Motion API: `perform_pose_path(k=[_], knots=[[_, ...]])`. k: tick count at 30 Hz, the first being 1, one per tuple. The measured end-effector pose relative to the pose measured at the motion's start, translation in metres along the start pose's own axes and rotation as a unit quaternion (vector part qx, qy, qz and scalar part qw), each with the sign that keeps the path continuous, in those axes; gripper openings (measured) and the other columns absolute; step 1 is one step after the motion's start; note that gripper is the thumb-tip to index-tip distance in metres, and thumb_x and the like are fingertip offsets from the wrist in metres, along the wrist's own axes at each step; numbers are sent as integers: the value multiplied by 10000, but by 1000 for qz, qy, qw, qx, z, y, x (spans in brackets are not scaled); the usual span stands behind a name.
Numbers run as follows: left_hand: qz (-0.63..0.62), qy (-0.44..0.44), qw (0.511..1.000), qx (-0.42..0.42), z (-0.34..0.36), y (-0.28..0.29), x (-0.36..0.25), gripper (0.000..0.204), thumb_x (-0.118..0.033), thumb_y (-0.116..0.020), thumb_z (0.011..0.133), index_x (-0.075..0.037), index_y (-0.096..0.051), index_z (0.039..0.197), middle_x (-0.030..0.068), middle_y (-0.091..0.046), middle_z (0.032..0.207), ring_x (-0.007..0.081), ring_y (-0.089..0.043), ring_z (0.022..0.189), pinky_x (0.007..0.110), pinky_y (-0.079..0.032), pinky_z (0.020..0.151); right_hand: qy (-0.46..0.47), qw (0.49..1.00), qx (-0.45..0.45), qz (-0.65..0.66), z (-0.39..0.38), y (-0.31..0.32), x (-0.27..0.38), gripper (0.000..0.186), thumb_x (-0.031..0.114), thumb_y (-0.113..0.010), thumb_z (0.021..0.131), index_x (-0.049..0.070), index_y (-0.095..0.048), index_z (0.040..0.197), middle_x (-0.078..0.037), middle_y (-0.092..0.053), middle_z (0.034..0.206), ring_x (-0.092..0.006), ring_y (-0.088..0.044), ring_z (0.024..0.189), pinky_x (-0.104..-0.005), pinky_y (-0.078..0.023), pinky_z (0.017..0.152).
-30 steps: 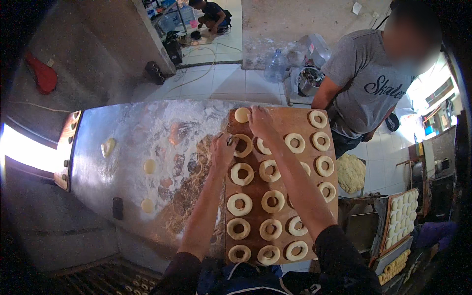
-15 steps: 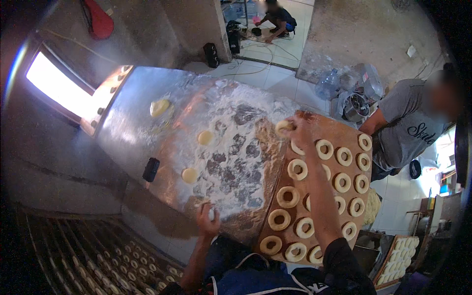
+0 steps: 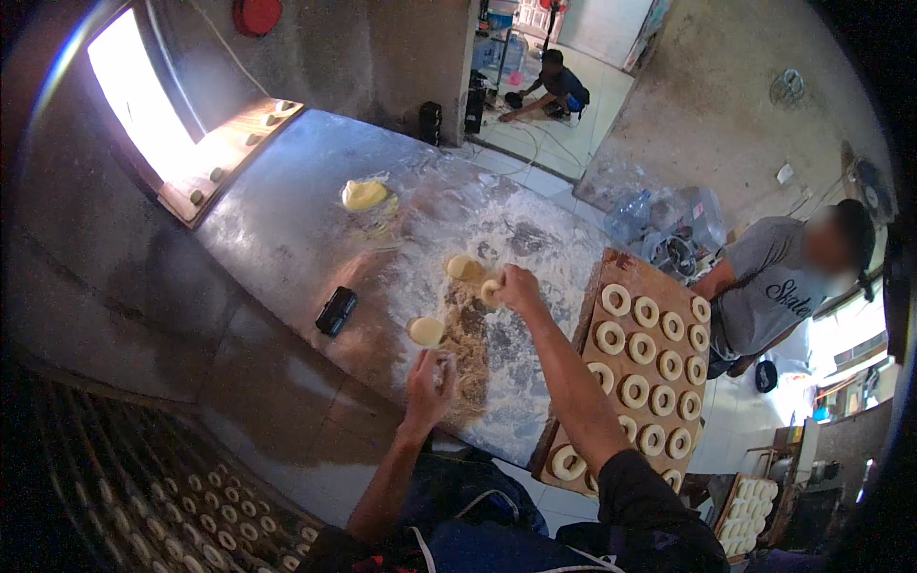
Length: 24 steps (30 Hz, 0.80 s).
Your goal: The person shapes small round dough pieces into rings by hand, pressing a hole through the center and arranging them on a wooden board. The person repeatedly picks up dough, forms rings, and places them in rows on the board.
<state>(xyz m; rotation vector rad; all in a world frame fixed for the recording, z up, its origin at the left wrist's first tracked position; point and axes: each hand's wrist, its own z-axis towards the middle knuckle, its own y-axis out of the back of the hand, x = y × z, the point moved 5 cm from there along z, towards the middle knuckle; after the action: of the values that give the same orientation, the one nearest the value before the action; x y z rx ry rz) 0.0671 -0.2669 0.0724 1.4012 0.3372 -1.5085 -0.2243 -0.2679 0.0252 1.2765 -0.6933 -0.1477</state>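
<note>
From where I stand, the worry is the pinch: the right hand [image 3: 520,288] grips a small piece of dough [image 3: 490,292] at its fingertips, and squeezing too hard could pull it out of shape. The left hand [image 3: 426,392] is curled, with something whitish at its fingers; I cannot tell what, or whether it is gripped. It sits just beside the near dough disc [image 3: 426,332], so a careless knuckle might dent that. The right forearm passes over the edge of the board [image 3: 621,265], where a low sleeve could smear the dough rings [image 3: 616,300].

The held piece hangs just beside the far dough disc [image 3: 463,267], over the floured desk [image 3: 277,220]. It looks pale, rounded and soft; the fingers hide whether it has a hole. Both discs are creamy, smooth and fairly flat, near some brownish crumbs [image 3: 468,358].
</note>
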Motion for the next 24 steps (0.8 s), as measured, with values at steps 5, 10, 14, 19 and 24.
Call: perform_pose_path(k=[5,10,14,19,24], knots=[[-159,159,974,16,30,-28,30,280,-178,-675,870,24,-605,1049,171,-611,973,292,-620,903,412,-487,797,-91,906,38,411,-82,15,44,292,99,-775,724,10,-590,932,-98,-680,868,-190,-659,759,-358,-529,670],[-178,99,973,106,34,-21,10,239,-174,-658,899,35,-618,1008,177,-631,1002,229,-636,892,337,-508,727,-118,878,-58,460,-138,29,97,296,15,-720,782,-4,-555,1027,-107,-679,900,-164,-665,846,-314,-549,737],[-137,54,978,148,33,-4,-6,180,-126,-635,910,43,-622,973,162,-636,991,183,-626,903,307,-512,723,-135,865,-66,478,-151,40,117,413,3,-686,792,-1,-491,1156,-132,-666,1000,-185,-665,885,-313,-552,762],[-428,190,860,201,31,-2,10,261,-36,-624,861,-1,-561,1111,93,-610,1011,177,-610,917,327,-511,791,-95,812,50,573,-166,43,137,515,58,-639,822,12,-412,1282,-110,-637,1050,-204,-651,915,-331,-537,804],[-528,144,809,216,23,-2,7,251,20,-530,850,-48,-487,1088,53,-583,1011,156,-594,933,314,-504,785,-150,587,9,796,-161,20,123,436,314,-466,936,12,-464,1252,-93,-603,1115,-194,-610,975,-341,-493,862]])
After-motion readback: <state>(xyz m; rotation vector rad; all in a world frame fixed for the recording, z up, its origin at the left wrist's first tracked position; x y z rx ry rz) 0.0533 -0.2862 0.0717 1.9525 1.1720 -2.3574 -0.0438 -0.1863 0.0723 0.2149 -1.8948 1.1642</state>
